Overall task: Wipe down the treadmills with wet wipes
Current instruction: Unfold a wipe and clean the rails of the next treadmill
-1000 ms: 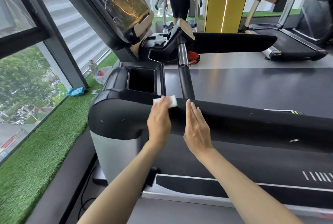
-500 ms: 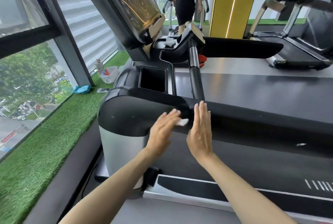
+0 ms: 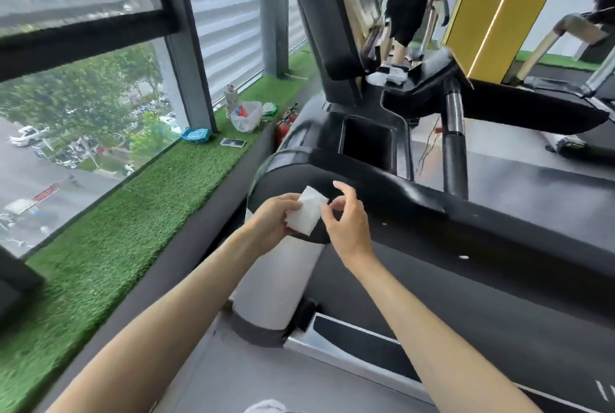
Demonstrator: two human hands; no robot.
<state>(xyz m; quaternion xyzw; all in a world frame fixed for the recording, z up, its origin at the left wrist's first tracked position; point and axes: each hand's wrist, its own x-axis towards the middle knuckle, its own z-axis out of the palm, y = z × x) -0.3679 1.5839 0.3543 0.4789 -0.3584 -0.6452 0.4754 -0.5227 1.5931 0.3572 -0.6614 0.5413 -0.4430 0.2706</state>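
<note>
While the left hand [image 3: 274,219] is gripping the wet wipe [image 3: 306,213] before the rounded end of the treadmill [image 3: 499,286] handrail [image 3: 466,223], the right hand [image 3: 347,226] is pinching its edge, seemingly refolding it, so much wiping is likely remaining.

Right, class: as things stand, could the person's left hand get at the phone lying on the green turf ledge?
Probably not without stepping closer. Nothing blocks the way to the phone on the turf ledge, but it lies well beyond the left hand, which grips the wet wipe.
</note>
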